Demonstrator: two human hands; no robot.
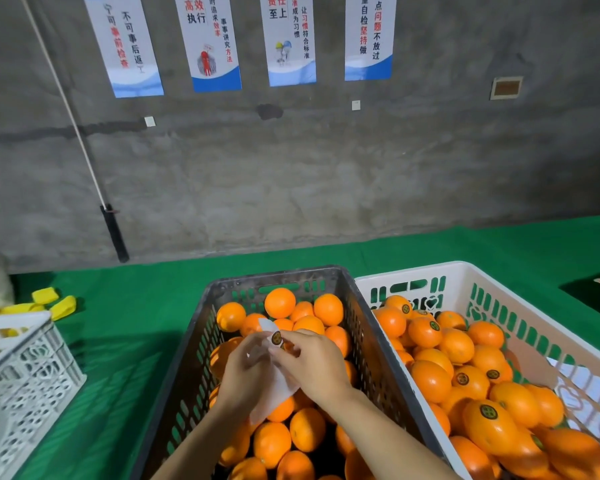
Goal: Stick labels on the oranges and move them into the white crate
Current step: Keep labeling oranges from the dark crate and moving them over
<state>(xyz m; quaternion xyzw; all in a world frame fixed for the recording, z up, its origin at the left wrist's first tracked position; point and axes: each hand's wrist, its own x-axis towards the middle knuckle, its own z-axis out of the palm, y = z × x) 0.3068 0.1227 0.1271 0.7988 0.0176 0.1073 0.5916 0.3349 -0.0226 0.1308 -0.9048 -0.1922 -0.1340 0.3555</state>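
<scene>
A dark crate (357,327) in front of me holds several unlabelled oranges (279,302). To its right the white crate (461,271) is filled with oranges (425,331) that carry round dark labels. Over the dark crate my left hand (241,372) holds a white strip of label backing paper (276,393). My right hand (312,362) pinches a round dark label (276,338) at the strip's upper end. Neither hand touches an orange.
The crates stand on a green cloth (125,348). At the left sits a second white crate (21,382) with yellow objects (54,303) behind it. White paper strips (582,379) lie along the right inner wall of the white crate. A concrete wall with posters rises behind.
</scene>
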